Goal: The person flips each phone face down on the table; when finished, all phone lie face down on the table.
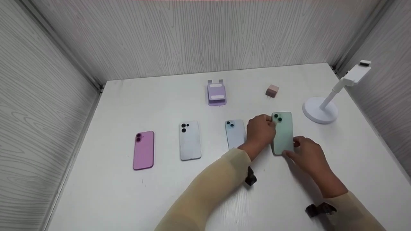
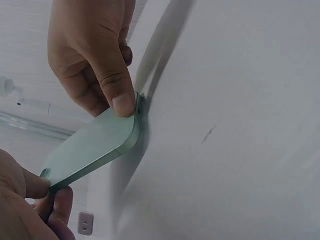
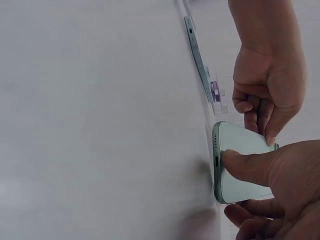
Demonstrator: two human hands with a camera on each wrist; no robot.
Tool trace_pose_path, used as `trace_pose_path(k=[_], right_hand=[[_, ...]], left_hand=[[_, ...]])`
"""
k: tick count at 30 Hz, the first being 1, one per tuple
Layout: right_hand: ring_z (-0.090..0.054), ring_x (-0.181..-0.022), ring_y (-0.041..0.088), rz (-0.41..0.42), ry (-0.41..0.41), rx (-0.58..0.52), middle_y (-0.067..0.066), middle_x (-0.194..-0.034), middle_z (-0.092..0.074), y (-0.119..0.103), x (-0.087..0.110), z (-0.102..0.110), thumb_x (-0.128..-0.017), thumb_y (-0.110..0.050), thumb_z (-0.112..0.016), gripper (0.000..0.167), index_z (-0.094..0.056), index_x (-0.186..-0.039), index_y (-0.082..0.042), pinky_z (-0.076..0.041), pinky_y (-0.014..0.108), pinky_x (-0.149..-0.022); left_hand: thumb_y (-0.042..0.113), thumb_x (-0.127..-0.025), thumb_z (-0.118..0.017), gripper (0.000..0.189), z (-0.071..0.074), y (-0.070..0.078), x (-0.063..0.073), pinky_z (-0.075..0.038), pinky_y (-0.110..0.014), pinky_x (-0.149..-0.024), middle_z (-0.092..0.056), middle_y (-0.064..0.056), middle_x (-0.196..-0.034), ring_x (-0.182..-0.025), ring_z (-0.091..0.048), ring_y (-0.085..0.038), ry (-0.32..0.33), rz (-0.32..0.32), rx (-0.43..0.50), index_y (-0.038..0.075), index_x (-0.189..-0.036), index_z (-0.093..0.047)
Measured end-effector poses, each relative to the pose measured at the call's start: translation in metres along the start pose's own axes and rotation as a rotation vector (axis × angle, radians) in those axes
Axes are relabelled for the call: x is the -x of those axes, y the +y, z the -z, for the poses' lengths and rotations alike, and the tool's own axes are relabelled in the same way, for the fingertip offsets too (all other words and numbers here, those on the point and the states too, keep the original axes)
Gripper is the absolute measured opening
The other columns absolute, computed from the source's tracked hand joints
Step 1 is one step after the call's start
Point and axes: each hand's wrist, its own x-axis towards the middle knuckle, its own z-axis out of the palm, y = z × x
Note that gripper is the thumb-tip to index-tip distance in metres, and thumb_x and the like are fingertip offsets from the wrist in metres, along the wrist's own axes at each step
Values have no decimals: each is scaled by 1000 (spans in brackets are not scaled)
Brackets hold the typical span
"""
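A green phone (image 1: 283,136), back side up with its two lenses at the far end, is between my two hands on the right of the table. My left hand (image 1: 261,130) pinches its far left edge by the camera, thumb on the back and fingers beneath, as the left wrist view shows. At the near right corner, my right hand (image 1: 308,155) grips it, thumb (image 3: 247,167) flat on the back and fingers curled at the side. Beside my left wrist lies a light blue phone (image 1: 235,133), its near end hidden by the sleeve.
A pink phone (image 1: 143,150) and a white phone (image 1: 190,141) lie to the left. Farther back are a purple folding stand (image 1: 216,93) and a pink-brown charger plug (image 1: 272,91). A white phone stand (image 1: 320,110) rises at the right. Wood-grain panels (image 1: 205,38) border the table.
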Motion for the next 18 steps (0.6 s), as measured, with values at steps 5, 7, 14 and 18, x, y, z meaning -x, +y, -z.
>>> trace_pose_path(k=[5, 7, 14, 18], right_hand=[[-67, -109, 45, 5, 4, -15, 33, -122, -70, 2, -2, 1, -96, -23, -84, 63, -59, -140, 15, -56, 59, -91], [-68, -109, 45, 8, 6, -15, 32, -121, -70, 2, -2, 1, -96, -23, -84, 62, -60, -139, 15, -55, 59, -91], [-67, -112, 45, -10, -18, -18, 33, -124, -70, 1, -3, 2, -97, -22, -83, 61, -59, -139, 15, -56, 59, -94], [-67, -115, 46, -18, -40, -21, 33, -125, -69, 1, -5, 2, -98, -23, -82, 62, -58, -141, 15, -56, 59, -97]], left_hand=[[22, -108, -70, 16, -2, -3, 0, -56, -20, -78, -80, 7, -101, -86, -66, -2, -7, 12, -9, 14, -118, -80], [23, -108, -70, 17, -2, -4, 0, -57, -21, -79, -81, 6, -103, -87, -67, -2, -4, 8, -20, 14, -119, -79], [18, -108, -69, 32, -5, -8, 2, -58, -23, -92, -81, 4, -120, -103, -72, -3, -47, 3, -17, 14, -140, -72], [13, -107, -68, 48, -7, -10, 3, -57, -27, -103, -79, 0, -131, -118, -72, -7, -87, -26, -66, 14, -155, -60]])
